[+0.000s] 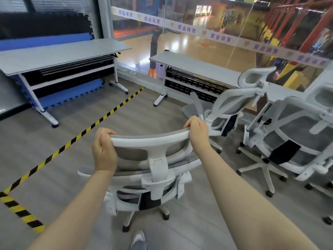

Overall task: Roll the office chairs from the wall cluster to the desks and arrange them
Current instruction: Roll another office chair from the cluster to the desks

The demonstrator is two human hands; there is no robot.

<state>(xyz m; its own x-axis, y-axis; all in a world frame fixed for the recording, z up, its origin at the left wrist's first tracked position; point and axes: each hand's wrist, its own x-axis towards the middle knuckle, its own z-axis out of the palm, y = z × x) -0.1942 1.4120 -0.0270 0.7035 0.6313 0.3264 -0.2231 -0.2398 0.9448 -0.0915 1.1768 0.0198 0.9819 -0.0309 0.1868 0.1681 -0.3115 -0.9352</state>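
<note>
Head view shows a white-framed mesh office chair (149, 177) low in the middle of the frame, its back turned to the person and its castors on the grey floor (72, 127). The left hand (103, 152) has its fingers wrapped tight over the left end of the headrest (149, 139); the right hand (197, 131) is clamped the same way on the right end. Two more chairs (270, 127) stand close together at 3 o'clock, beside the right bench (198, 68) at 1 o'clock; the left bench (59, 55) sits at 10 o'clock, past a yellow-and-black floor tape (90, 126).

Judged from its build, the chair should roll easily on five castors and weigh little for its size, but it will swivel and wander, so two spread hands help steer it. The headrest rides on a hinged post (158, 168) and may tilt or flex under a hard push; the rigid top rail of the backrest just below looks a firmer hold. Mesh is soft, so grip the plastic frame.
</note>
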